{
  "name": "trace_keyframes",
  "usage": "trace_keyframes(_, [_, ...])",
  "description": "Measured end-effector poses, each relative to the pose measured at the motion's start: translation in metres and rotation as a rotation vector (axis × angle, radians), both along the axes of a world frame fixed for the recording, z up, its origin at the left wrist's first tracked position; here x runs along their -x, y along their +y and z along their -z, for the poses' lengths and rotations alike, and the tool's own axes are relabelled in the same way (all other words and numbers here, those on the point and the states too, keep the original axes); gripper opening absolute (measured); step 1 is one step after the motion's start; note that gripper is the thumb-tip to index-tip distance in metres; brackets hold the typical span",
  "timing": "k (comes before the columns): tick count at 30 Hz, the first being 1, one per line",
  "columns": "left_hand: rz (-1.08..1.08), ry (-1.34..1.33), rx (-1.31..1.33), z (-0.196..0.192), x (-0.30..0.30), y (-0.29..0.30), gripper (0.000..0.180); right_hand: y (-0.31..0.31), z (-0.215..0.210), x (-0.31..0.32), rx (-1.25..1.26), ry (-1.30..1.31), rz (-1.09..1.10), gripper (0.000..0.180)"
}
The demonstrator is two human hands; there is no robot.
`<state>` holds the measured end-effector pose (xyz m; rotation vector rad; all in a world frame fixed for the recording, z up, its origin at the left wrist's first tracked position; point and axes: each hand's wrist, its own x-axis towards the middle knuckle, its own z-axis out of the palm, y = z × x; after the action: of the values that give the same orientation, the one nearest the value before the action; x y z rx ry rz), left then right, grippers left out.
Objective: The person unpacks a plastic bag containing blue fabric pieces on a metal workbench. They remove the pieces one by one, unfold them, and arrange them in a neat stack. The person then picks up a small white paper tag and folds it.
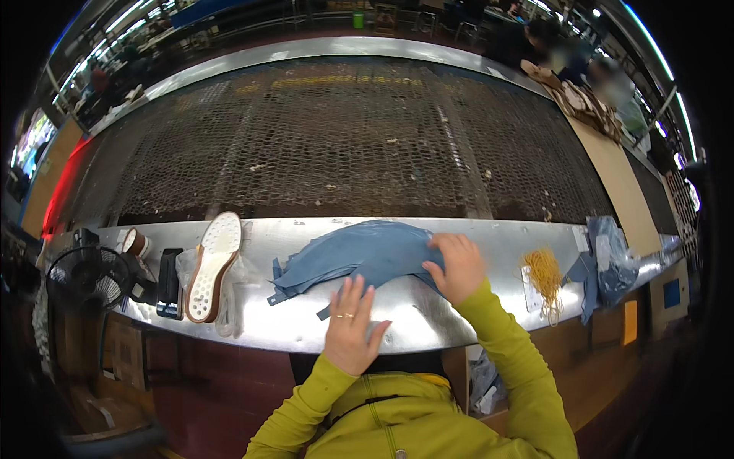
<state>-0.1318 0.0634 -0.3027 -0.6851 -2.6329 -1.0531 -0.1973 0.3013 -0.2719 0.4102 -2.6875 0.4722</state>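
A curved, fanned stack of flat blue-grey cut pieces (359, 256), perhaps leather or fabric, lies on the metal ledge in front of me. My left hand (352, 325) is open at the near side of the stack, fingers stretched forward and thumb apart, a ring on one finger. A small strip of the blue material (324, 313) pokes out beside those fingertips. Over the right end of the stack rests my right hand (460, 268), its fingers bent slightly and its thumb apart, touching the pieces without a visible grip.
Left on the ledge stand a small black fan (89, 277), a black case-like object (170, 283) and a white-and-brown shoe sole (214, 268). To the right are yellow rubber bands (543, 279) and a plastic bag (612, 256) with blue pieces. A wide mesh conveyor (344, 145) runs beyond.
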Motion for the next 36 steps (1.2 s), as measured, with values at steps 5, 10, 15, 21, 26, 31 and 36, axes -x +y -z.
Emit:
trace_keyframes(5, [0.168, -0.06, -0.109, -0.006, 0.006, 0.03, 0.071, 0.006, -0.004, 0.018, -0.094, -0.271, 0.179, 0.041])
trace_keyframes(10, [0.17, 0.045, -0.117, -0.004, 0.023, 0.046, 0.08, 0.009, -0.036, 0.011, 0.059, -0.406, 0.134, 0.036])
trace_keyframes(15, [0.248, -0.371, -0.602, -0.005, 0.014, 0.039, 0.064, -0.022, -0.059, -0.04, 0.851, -0.881, -0.332, 0.041])
trace_keyframes(21, [-0.005, -0.713, -1.503, -0.019, -0.002, 0.012, 0.041, -0.064, -0.03, -0.054, 0.812, -0.315, -0.257, 0.039])
trace_keyframes(26, [-0.238, -0.629, -1.517, -0.01, 0.002, -0.024, 0.037, -0.036, -0.007, -0.051, 0.892, -0.992, -0.079, 0.022])
trace_keyframes(31, [-0.355, -0.621, -0.996, 0.018, -0.004, -0.065, 0.043, -0.028, 0.019, -0.041, 0.536, -0.772, -0.119, 0.024])
trace_keyframes(36, [-0.394, -0.436, -0.534, 0.03, -0.01, -0.085, 0.043, -0.027, 0.032, -0.044, 0.251, -0.61, 0.016, 0.034])
